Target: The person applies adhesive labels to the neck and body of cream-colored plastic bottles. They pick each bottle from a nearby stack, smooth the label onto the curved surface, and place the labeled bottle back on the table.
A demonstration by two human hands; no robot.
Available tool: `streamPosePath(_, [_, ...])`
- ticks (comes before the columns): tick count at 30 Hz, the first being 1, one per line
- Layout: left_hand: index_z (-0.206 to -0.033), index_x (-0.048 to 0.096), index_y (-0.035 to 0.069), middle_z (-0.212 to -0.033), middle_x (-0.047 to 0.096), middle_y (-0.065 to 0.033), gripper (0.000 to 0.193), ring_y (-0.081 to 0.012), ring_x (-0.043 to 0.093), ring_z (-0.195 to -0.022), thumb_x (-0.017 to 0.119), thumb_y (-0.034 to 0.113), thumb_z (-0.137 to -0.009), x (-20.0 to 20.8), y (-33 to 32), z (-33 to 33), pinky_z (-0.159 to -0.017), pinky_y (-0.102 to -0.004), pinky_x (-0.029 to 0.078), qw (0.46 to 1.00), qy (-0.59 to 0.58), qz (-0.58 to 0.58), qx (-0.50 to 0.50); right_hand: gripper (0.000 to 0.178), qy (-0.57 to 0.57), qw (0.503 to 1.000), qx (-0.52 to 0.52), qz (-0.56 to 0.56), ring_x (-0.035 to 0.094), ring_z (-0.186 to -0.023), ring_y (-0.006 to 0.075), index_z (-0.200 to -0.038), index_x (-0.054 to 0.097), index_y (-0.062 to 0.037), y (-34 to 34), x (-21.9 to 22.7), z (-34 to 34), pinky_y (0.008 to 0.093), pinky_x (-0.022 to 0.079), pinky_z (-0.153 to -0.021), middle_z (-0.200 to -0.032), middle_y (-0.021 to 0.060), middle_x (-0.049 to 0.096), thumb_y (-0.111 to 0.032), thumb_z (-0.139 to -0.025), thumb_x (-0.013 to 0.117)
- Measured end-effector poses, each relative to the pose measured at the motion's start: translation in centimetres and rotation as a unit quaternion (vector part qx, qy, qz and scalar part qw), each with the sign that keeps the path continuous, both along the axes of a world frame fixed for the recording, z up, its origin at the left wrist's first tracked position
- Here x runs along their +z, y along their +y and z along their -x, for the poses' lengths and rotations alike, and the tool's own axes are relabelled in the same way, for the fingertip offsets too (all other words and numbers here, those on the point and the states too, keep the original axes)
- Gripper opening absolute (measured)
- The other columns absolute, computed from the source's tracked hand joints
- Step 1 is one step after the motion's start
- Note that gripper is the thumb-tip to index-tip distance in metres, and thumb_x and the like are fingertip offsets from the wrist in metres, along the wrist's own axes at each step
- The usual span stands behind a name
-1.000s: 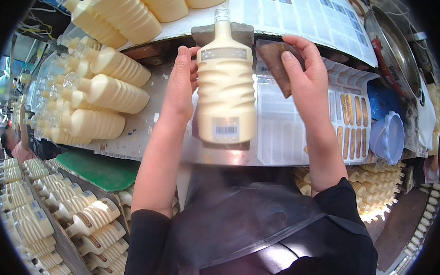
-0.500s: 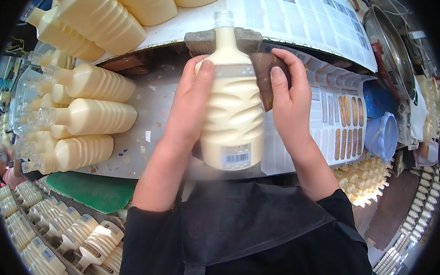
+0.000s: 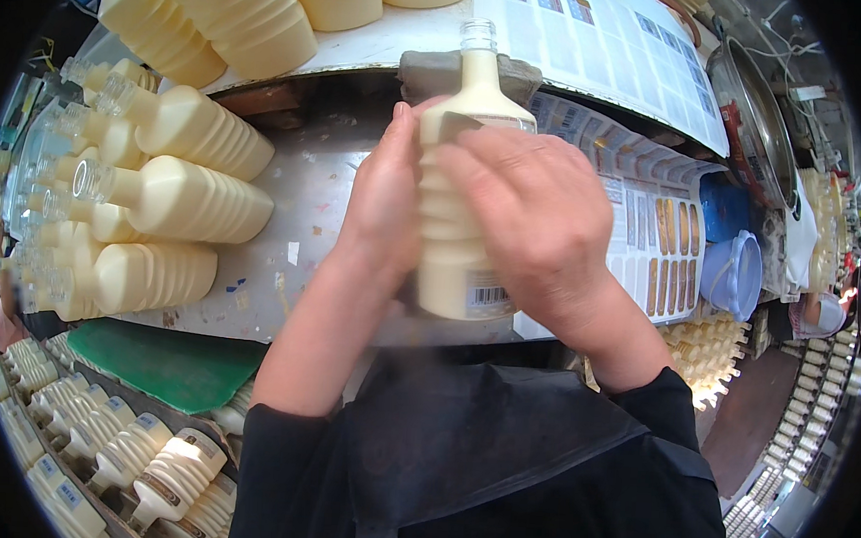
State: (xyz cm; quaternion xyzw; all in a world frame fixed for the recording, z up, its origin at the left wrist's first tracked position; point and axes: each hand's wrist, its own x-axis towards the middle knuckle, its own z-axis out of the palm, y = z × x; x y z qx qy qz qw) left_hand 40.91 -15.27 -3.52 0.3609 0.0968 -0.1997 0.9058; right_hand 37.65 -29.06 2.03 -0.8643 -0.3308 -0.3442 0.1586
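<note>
A cream-coloured bottle with a clear threaded neck and wavy sides lies in front of me, its neck pointing away. My left hand grips it along the left side, fingers partly hidden under it. With my right hand I hold a thin brown flat piece against the bottle's upper face, near the shoulder. Most of that piece is covered by my fingers, which are slightly blurred. A clear label band shows at the shoulder, and a barcode label sits near the base. Under the neck lies a folded grey cloth.
Unlabelled cream bottles lie stacked at the left, with others on the upper shelf. Label sheets spread to the right, beside a blue bucket. Labelled bottles fill a crate at lower left, near a green board.
My right hand has swung left over the bottle, bringing the brown flat piece from beside it onto its upper face. The bottle appears slightly further right in view.
</note>
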Motion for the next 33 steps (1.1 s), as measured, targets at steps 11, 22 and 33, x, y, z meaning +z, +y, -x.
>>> streamPosePath(11, [-0.144,0.048,0.003,-0.132,0.063,-0.0138,0.069,-0.0256,0.061,-0.12,0.018,0.056,-0.112,0.6,0.1,-0.1,-0.108,-0.0431,0.048,0.999,0.027,0.025,-0.023,0.027,0.146,0.986,0.056,-0.052,0.07,-0.095,0.0287,-0.102,0.072,-0.0018,-1.6,0.7,0.4,0.0366,0.057,-0.084,-0.098,0.0114,0.071,0.004,-0.075,0.071])
streamPosePath(22, [-0.152,0.038,0.002,-0.144,0.056,-0.0154,0.076,-0.0264,0.055,-0.132,0.024,0.062,-0.109,2.5,-0.3,0.9,-0.113,-0.0418,0.043,0.999,-0.011,0.011,-0.038,0.06,0.504,0.757,-0.099,-0.403,0.056,-0.074,0.0063,-0.141,0.052,0.0029,-6.0,-4.5,-0.3,0.023,0.046,-0.065,-0.082,-0.0004,0.062,-0.036,-0.099,0.07])
streamPosePath(33, [-0.141,0.05,0.002,-0.128,0.064,-0.0112,0.055,-0.0182,0.063,-0.114,0.039,0.048,-0.112,-0.4,-0.9,0.0,-0.101,-0.0359,0.052,0.987,-0.092,-0.128,-0.009,0.058,0.512,0.735,-0.111,-0.431,0.051,-0.07,0.0045,-0.132,0.058,0.0074,-5.1,-4.8,-0.3,0.0221,0.043,-0.064,-0.076,-0.0023,0.057,-0.03,-0.092,0.077])
